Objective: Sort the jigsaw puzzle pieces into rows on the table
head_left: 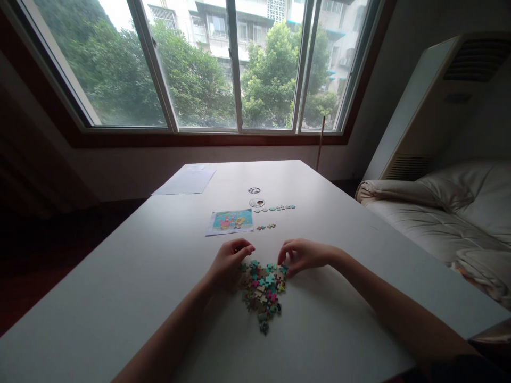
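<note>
A heap of small colourful jigsaw pieces (pixel 263 290) lies on the white table (pixel 159 298) in front of me. My left hand (pixel 229 263) rests at the heap's upper left edge, fingers curled inward over the pieces. My right hand (pixel 301 255) is at the heap's upper right edge, fingers bent down and pinched on the pieces there; what they grip is too small to make out. Beyond the hands lies a printed cartoon reference picture (pixel 230 221). A short joined row of pieces (pixel 275 208) and a smaller joined bit (pixel 266 227) lie to its right.
Two small round objects (pixel 256 197) sit past the picture, and a sheet of paper (pixel 184 181) lies at the far left of the table. A cream sofa (pixel 451 213) stands close on the right. A large window fills the far wall.
</note>
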Tool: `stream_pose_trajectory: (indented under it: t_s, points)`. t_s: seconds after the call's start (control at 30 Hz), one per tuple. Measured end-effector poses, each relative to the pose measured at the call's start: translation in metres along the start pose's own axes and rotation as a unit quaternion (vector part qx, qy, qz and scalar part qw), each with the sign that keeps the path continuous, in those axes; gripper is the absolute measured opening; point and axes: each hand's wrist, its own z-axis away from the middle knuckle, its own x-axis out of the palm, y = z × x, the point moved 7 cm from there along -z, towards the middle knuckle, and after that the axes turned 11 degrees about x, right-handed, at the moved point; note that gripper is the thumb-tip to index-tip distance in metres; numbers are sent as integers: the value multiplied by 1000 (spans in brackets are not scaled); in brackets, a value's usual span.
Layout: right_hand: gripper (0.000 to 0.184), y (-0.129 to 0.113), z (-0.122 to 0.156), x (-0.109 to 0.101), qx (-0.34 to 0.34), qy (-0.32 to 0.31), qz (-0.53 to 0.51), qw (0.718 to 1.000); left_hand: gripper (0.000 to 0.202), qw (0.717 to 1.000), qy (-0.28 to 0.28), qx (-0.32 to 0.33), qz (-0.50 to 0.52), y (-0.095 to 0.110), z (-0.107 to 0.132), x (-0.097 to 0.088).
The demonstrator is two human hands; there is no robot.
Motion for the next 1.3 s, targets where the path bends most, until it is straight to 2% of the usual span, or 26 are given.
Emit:
stream_pose_trajectory:
  t_s: [0.1,0.23,0.37,0.5,0.63,0.8,0.93,1.1,1.3]
  points:
    - [28,-2,-1,-2,-6,36,-22,999,23,1000,-9,7,-23,4,1,2]
    - [27,-13,-2,-8,-32,146,-25,988,20,997,-38,21,-57,14,4,11]
    - [23,-27,2,-11,-61,250,16,966,19,992,-64,53,-95,30,8,22]
    - [20,-34,5,-9,-66,298,68,950,22,986,-70,82,-124,40,8,26]
    - [21,-33,5,-6,-61,321,84,941,20,987,-60,84,-121,41,7,25]
    - [21,-34,5,-5,-63,322,89,941,18,989,-50,75,-113,40,9,25]
    - [32,-35,8,-11,-76,317,66,943,17,991,-34,68,-110,37,9,21]
    - [13,-31,11,-20,-82,333,56,938,17,996,-27,52,-72,27,8,19]
    - [9,-28,8,-17,-89,327,77,937,17,996,-39,49,-57,27,8,19]
